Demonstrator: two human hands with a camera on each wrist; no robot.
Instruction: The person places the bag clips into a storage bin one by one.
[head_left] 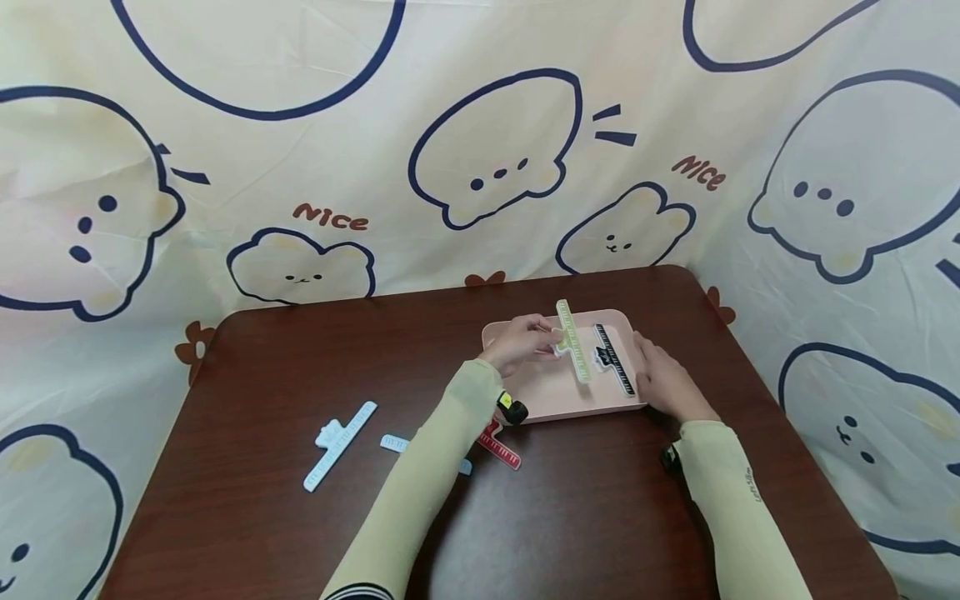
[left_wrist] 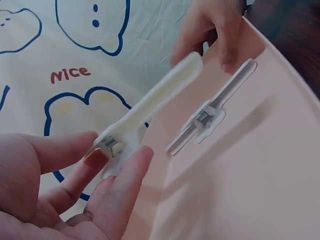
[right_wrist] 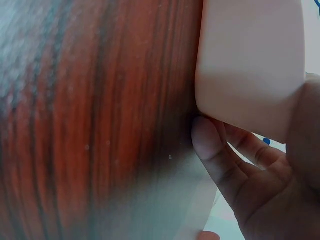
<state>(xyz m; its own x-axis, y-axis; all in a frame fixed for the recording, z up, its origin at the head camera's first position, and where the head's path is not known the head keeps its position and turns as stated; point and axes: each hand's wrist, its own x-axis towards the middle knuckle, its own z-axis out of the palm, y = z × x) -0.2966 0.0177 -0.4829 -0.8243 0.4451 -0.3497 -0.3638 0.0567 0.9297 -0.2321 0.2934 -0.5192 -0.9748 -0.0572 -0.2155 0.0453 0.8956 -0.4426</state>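
Note:
In the head view, my left hand (head_left: 525, 343) pinches a pale green ruler-shaped clip (head_left: 576, 354) by its clip part, over the pink tray (head_left: 547, 396). The left wrist view shows the white back and metal spring of that clip (left_wrist: 160, 97) at my thumb and fingertips. A black ruler-shaped clip (head_left: 617, 362) lies inside the tray on its right side. My right hand (head_left: 667, 379) holds the tray at its right edge. From the right wrist, fingers (right_wrist: 207, 137) are seen against the outside of the tray's corner (right_wrist: 245, 75).
A red ruler clip (head_left: 502, 448) lies on the brown table (head_left: 570, 508) before the tray, partly behind my left wrist. A light blue ruler clip (head_left: 340, 446) lies at left; another blue one (head_left: 393, 443) is partly hidden under my left forearm. Patterned cloth (head_left: 495, 142) hangs behind.

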